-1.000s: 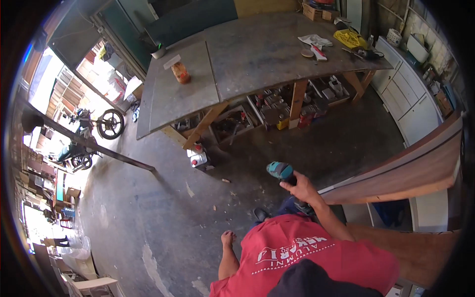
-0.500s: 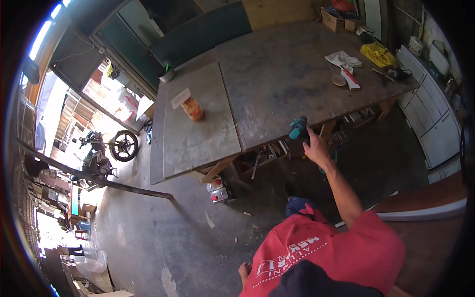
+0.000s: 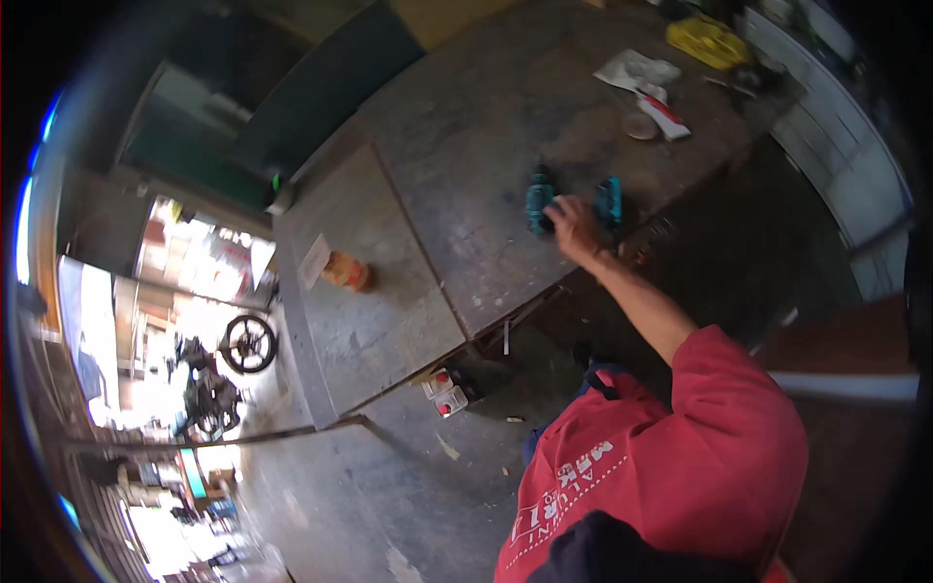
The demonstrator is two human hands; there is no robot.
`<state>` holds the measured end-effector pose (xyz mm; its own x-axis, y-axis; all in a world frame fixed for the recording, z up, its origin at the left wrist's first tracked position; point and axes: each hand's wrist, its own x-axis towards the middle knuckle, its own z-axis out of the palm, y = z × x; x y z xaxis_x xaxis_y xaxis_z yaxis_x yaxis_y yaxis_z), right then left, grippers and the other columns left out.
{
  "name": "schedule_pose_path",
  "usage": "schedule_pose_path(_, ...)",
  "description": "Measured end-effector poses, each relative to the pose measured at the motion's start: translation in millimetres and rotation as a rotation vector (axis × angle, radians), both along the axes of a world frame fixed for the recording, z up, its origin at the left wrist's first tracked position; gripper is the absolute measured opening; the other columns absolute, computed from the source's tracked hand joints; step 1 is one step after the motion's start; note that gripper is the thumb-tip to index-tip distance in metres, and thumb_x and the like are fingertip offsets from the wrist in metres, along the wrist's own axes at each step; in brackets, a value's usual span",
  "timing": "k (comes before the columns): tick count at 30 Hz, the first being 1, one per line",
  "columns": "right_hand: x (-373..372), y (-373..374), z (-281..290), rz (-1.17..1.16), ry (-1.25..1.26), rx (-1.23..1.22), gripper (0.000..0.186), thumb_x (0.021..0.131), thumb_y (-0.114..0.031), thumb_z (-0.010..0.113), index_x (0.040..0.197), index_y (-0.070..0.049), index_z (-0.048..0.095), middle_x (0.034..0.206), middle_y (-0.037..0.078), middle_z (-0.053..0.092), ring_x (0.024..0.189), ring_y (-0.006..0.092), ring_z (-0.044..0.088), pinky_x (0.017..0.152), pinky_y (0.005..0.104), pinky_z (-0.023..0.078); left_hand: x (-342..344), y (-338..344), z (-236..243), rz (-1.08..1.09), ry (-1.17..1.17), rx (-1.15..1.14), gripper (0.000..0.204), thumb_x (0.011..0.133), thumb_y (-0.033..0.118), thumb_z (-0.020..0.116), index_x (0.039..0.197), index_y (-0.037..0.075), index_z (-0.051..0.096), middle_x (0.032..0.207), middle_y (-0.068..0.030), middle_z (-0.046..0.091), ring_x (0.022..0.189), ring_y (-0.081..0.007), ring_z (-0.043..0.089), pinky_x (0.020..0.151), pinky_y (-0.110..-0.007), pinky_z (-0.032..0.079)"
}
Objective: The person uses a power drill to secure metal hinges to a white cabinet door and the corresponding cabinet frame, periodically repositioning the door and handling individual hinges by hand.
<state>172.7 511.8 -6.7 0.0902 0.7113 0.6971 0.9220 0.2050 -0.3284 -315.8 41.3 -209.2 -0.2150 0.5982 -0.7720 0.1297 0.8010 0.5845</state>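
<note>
My right hand [image 3: 577, 231] is over the near part of a large dark table [image 3: 486, 126]. Its fingers close around the lower right side of a teal cordless drill [image 3: 538, 202], whose dark chuck points toward the far side; blur hides the exact grip. Just right of the hand, a second teal power tool [image 3: 609, 199] stands near the table's front edge, partly behind the wrist. My left hand is out of the picture. On the left part of the table lies an orange-labelled jar or bottle [image 3: 347, 272], a white card [image 3: 316, 261] beside it.
Farther right on the table are a white cloth [image 3: 637, 72], a red-and-white tube [image 3: 665, 117], a round disc [image 3: 639, 125] and a yellow bag [image 3: 708, 43]. Two metal cans [image 3: 447, 394] stand under the near edge. A motorcycle [image 3: 209, 389] is at the left, behind a dark bar [image 3: 224, 439].
My right hand has gone from the front edge to over the tabletop with the drill. A second teal tool now shows beside it. My left hand has left the picture, and the view has turned.
</note>
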Motion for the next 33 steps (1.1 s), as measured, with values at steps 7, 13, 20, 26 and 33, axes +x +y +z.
schedule_pose_path(7, -62.3, -183.4, -36.8, 0.111, 0.177, -0.116, 0.032, 0.076, -0.005, 0.067, 0.108, -0.010, 0.067, 0.141, 0.012, 0.047, 0.132, 0.0356, 0.044, 0.111, 0.0502, 0.036, -76.6, 48.1, -10.2, -0.380, 0.036, 0.037, 0.026, 0.094, 0.027, 0.057, 0.112, 0.009, 0.062, 0.107, -0.0084, 0.072, 0.090, -0.0246, 0.070, 0.077, -0.043, 0.056)
schedule_pose_path(13, -85.3, -360.5, -142.6, -0.171, 0.605, -1.021, 0.024, 0.080, -0.019, 0.065, 0.100, -0.007, 0.072, 0.112, 0.017, 0.068, 0.111, 0.0357, 0.063, 0.088, 0.0498, 0.052, -147.5, 128.3, -7.4, -1.431, 0.496, 0.950, 0.029, 0.094, 0.027, 0.056, 0.116, 0.008, 0.063, 0.109, -0.0085, 0.072, 0.093, -0.0243, 0.070, 0.079, -0.043, 0.056)
schedule_pose_path(20, -144.1, -613.9, -243.4, -0.592, 0.754, -1.230, 0.027, 0.084, -0.032, 0.059, 0.096, -0.012, 0.073, 0.102, 0.018, 0.071, 0.096, 0.0388, 0.067, 0.084, 0.0501, 0.053, -106.0, 139.0, 23.7, -0.528, -0.001, 0.103, 0.037, 0.094, 0.020, 0.056, 0.129, 0.008, 0.055, 0.111, -0.0149, 0.070, 0.097, -0.0295, 0.069, 0.080, -0.047, 0.054)
schedule_pose_path(26, -178.7, -796.2, -229.5, -0.821, 0.842, -1.077, 0.029, 0.082, -0.033, 0.058, 0.093, -0.012, 0.075, 0.094, 0.018, 0.072, 0.090, 0.0382, 0.068, 0.081, 0.0486, 0.054, -2.4, 70.7, 24.2, -0.985, -0.146, -0.014, 0.033, 0.093, 0.019, 0.062, 0.122, 0.004, 0.061, 0.104, -0.0122, 0.071, 0.091, -0.0246, 0.071, 0.070, -0.038, 0.054)
schedule_pose_path(33, -183.8, -843.9, -155.3, -0.920, 0.964, -0.515, 0.018, 0.087, -0.024, 0.061, 0.093, -0.011, 0.072, 0.090, 0.014, 0.072, 0.084, 0.0357, 0.069, 0.074, 0.0445, 0.054, 111.4, -33.9, 24.4, -1.299, -0.314, 0.088, 0.039, 0.092, 0.024, 0.063, 0.126, 0.003, 0.063, 0.106, -0.0102, 0.072, 0.091, -0.0187, 0.070, 0.072, -0.032, 0.053)
